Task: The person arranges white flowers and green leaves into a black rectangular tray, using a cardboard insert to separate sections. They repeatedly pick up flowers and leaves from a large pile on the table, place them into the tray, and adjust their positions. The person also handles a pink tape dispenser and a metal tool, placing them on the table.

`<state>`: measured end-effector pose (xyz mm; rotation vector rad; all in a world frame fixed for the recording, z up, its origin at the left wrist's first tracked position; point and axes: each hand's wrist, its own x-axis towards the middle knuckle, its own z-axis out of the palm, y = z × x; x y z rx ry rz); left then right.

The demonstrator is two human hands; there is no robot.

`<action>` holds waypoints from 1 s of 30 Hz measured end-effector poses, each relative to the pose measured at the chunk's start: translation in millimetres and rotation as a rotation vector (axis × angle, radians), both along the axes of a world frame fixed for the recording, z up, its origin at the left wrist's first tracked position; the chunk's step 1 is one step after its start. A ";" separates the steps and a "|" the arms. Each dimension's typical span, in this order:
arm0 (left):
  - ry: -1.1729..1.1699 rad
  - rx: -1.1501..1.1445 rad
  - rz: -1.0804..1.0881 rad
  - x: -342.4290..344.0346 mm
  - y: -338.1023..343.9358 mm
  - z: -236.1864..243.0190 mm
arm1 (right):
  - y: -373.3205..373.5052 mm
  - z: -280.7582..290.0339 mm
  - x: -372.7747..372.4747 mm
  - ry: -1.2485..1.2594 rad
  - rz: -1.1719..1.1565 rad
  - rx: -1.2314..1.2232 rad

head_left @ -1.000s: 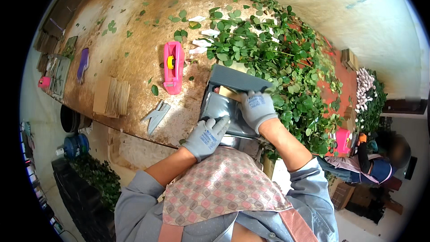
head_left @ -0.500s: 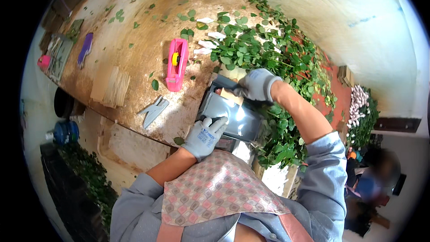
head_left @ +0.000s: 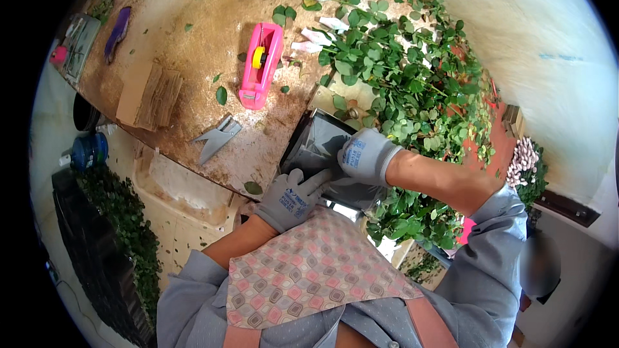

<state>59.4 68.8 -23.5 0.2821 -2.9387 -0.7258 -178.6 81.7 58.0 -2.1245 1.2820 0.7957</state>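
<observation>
A dark glossy tray-like box (head_left: 308, 154) sits at the table's near edge in front of my body. My left hand (head_left: 289, 201), in a grey-white glove with blue print, lies on its near left side with the fingers stretched out. The similarly gloved right hand (head_left: 367, 156) is over the box's right part, fingers curled down. Its fingertips are hidden, so what they grip, if anything, cannot be made out. Left of the box lie a grey hand stapler (head_left: 219, 138) and a pink tape dispenser (head_left: 261, 67) with a yellow core.
Leafy green stems (head_left: 393, 71) with white-wrapped ends (head_left: 316, 40) pile up right of the box. Cardboard pieces (head_left: 149, 96) and a purple glove (head_left: 118, 33) lie on the left of the table. Wrapped pinkish blooms (head_left: 523, 161) stand far right; a blue water bottle (head_left: 89, 151) is at left.
My right hand has moved from the box's far edge nearer to me, over its surface. The tan piece seen by it before no longer shows. The left hand stays at the near side.
</observation>
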 end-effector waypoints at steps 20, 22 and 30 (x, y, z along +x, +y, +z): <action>0.171 0.068 0.002 -1.6 -11.0 2.2 | 6.9 9.9 22.0 -0.096 -0.278 0.054; 0.104 0.098 -0.009 -0.7 -13.5 7.3 | 25.9 0.9 19.1 -0.178 -0.423 -0.083; 0.249 0.030 0.359 69.0 -95.2 9.9 | 43.3 -27.6 45.7 -0.076 -0.926 -0.192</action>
